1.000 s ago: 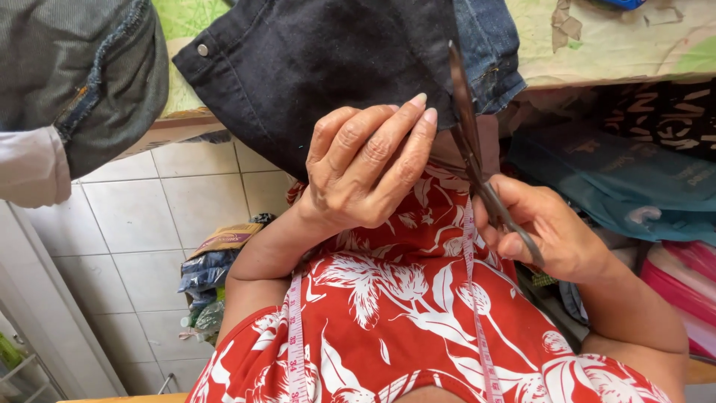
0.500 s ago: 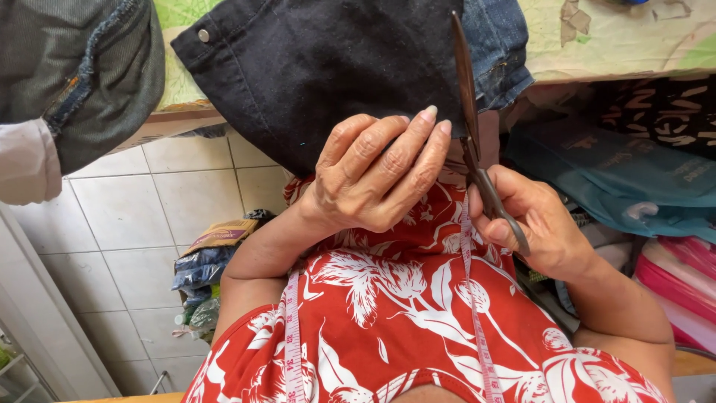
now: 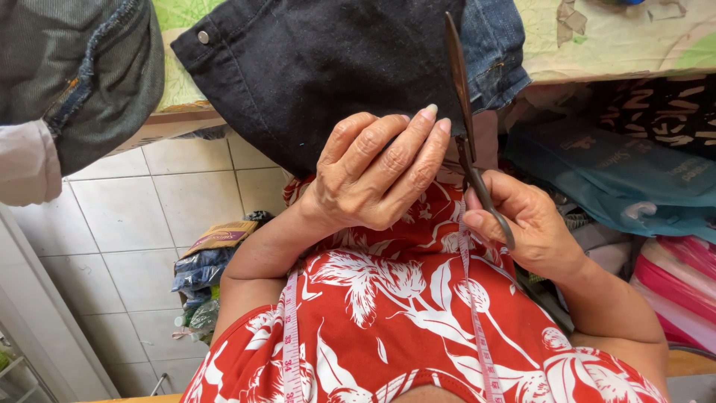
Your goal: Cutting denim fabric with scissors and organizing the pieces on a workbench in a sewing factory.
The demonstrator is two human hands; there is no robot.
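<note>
My left hand [image 3: 377, 175] grips the lower edge of a dark denim garment [image 3: 321, 67] that hangs off the table edge toward my lap. My right hand [image 3: 526, 224] holds dark metal scissors [image 3: 466, 127] by the handles, blades pointing up along the garment's right edge beside the left fingertips. A pink measuring tape [image 3: 477, 328] hangs round my neck over a red floral dress [image 3: 403, 321].
A table with a green patterned cover [image 3: 626, 33] runs across the top. Grey-green denim [image 3: 74, 67] hangs at upper left over white cloth. Teal bags [image 3: 619, 175] and pink folded fabric [image 3: 671, 283] sit at right. Below left, scraps [image 3: 209, 269] lie on a tiled floor [image 3: 112, 224].
The scissors' blades have moved up higher along the dark garment's edge. My left hand has slid slightly right and up with the cloth.
</note>
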